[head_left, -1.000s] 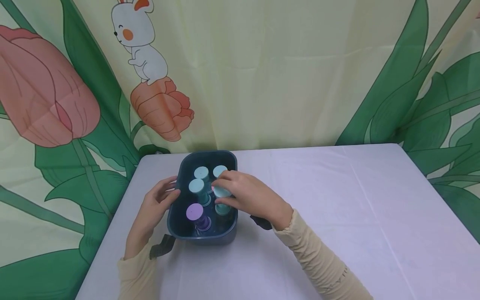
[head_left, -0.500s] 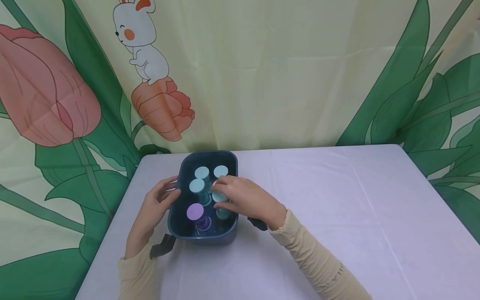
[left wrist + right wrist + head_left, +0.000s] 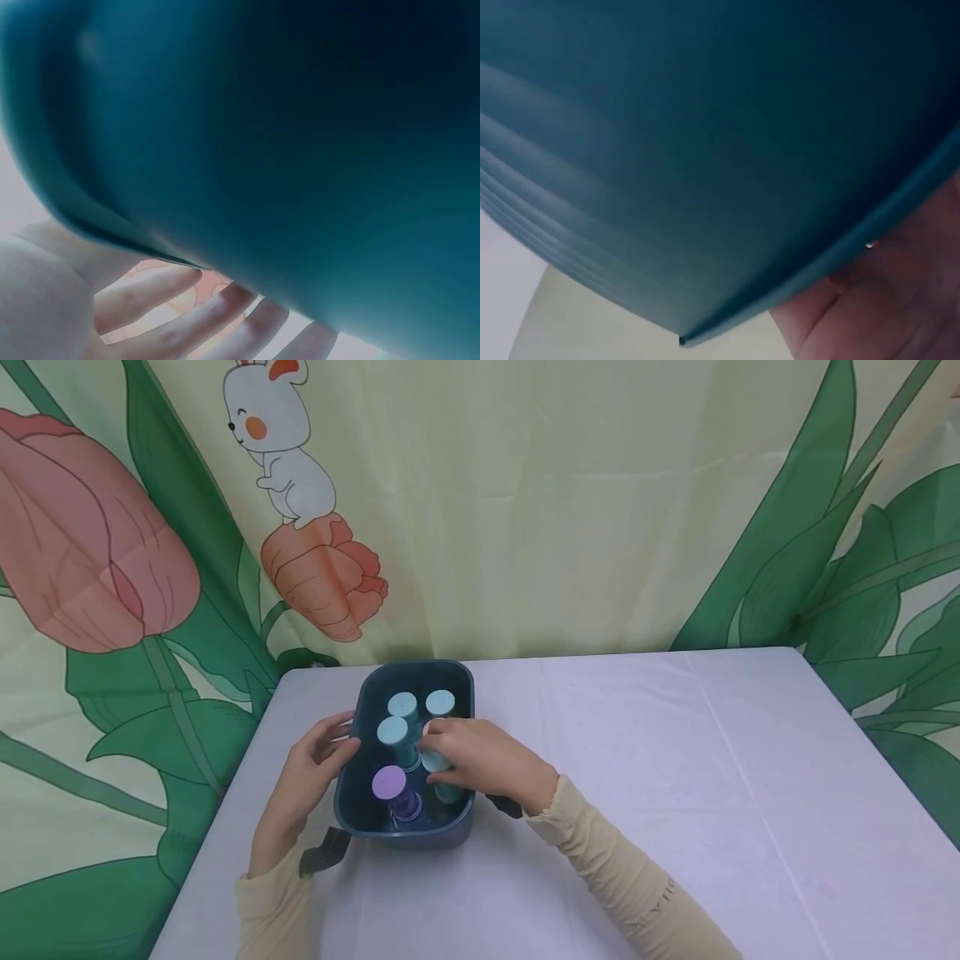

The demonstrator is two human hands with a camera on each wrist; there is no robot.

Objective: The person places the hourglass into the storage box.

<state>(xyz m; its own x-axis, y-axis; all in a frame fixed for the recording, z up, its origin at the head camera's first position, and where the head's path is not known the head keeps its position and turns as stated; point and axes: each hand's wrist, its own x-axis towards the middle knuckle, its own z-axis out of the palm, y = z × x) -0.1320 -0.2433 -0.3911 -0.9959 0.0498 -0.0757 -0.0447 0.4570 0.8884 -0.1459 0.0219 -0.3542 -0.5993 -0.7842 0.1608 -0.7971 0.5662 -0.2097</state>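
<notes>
My right hand [image 3: 487, 760] reaches over the right rim of a dark-blue plastic tub [image 3: 442, 837]. Thumb and fingers pinch a light-blue, spool-shaped piece [image 3: 435, 762] with a round flat top, standing inside the tub; the hand partly hides it. My left hand [image 3: 315, 768] rests against the tub's left side with relaxed fingers [image 3: 161, 289] spread along the outer wall. A purple spool-shaped piece [image 3: 390, 783] stands at the near left. Other light-blue pieces [image 3: 393, 732] stand further back. Something pink [image 3: 428, 727] shows slightly behind the right hand.
The tub stands on a table with a white cloth [image 3: 637, 760], towards its left side. Behind hangs a curtain [image 3: 555, 527] printed with leaves, a tulip and a rabbit. In both wrist views the tub's outer wall [image 3: 667, 165] fills most of the picture.
My right hand has shifted left and slightly nearer, and the light-blue piece in it has moved a little nearer too. The left hand and tub have stayed put.
</notes>
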